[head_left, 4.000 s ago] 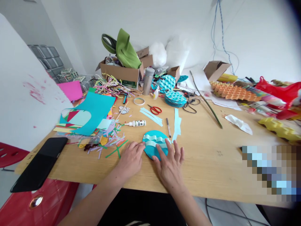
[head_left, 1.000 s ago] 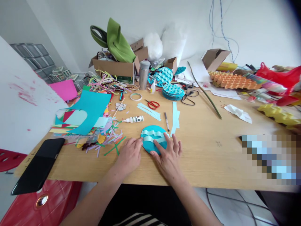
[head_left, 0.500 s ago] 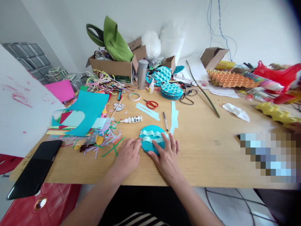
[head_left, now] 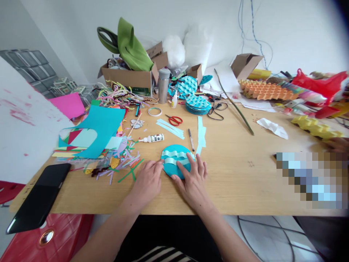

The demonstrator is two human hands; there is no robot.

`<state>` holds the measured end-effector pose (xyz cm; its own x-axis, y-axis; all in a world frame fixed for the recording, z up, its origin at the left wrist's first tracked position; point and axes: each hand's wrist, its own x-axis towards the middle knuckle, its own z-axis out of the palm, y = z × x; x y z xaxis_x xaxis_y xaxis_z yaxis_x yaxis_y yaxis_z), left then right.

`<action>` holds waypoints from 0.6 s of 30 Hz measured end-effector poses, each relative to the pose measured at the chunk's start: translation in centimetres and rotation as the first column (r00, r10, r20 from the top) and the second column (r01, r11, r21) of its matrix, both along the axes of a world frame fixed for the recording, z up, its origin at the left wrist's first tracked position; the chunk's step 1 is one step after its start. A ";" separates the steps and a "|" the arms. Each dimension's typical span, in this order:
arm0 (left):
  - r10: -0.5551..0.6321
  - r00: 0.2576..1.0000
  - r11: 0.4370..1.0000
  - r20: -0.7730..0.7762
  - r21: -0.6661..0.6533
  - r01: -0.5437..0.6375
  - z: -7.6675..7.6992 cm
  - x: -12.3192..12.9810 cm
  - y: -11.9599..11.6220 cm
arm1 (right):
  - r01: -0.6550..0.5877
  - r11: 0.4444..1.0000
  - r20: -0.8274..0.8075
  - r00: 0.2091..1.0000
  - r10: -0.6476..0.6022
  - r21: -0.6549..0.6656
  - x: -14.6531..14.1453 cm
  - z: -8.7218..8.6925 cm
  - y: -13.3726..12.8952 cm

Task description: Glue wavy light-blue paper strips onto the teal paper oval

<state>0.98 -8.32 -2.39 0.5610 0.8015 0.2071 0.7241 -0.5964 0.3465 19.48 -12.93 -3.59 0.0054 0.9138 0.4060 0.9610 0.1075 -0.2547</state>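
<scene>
Blue disc (head_left: 170, 170) flat on the surface (head_left: 234, 189), two wavy pale strips (head_left: 171, 161) across it. Left hand (head_left: 149, 178) bunched at disc's left edge; can't tell if pinching. Right hand (head_left: 193, 179) spread over disc's right side. Glue bottle (head_left: 155, 138), pen (head_left: 191, 139), red-handled scissors (head_left: 177, 121) beyond disc.

Blue disc (head_left: 171, 169) — partly under right hand (head_left: 193, 178)

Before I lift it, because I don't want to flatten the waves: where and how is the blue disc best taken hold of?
I'd take the blue disc by its near rim, bringing the grip in from the near side, above and below the edge. It lies flat with that part bare; the two wavy strips farther across rise in humps that a pinch could squash.
</scene>
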 end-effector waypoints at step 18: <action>0.003 1.000 1.000 0.002 0.021 -0.003 0.1 0.1 0.0 | -0.044 0.999 0.024 0.999 0.043 0.015 0.0 -0.2 0.1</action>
<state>1.10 -8.30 -2.28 0.5580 0.7987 0.2251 0.7252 -0.6012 0.3357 19.48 -12.85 -3.83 -0.0440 0.9067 0.4195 0.9611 0.1531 -0.2301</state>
